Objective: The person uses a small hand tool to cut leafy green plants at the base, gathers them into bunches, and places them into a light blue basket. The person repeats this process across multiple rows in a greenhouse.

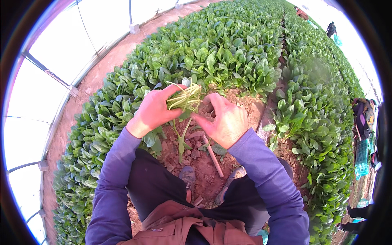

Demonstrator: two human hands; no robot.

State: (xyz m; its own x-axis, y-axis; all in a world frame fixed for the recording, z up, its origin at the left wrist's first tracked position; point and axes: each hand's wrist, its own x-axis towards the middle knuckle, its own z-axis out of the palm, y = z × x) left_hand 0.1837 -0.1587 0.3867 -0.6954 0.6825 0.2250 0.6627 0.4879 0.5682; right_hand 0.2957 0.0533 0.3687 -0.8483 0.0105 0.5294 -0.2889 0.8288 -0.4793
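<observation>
My left hand is closed around a bunch of spinach, its pale stems and cut root ends pointing to the right. Just beside those ends is my right hand, thumb and forefinger close to the stems; whether its fingertips pinch a stem is not plain. A loose leaf hangs down below the bunch between the hands. On the soil below lies a small sickle or hoe with a light wooden handle, its blade end partly hidden among leaves.
Dense spinach rows stand ahead and on both sides. Bare reddish soil lies around my shoes. A dirt path and the greenhouse frame run along the left. Clothing and green mesh are at the right. A person is far off.
</observation>
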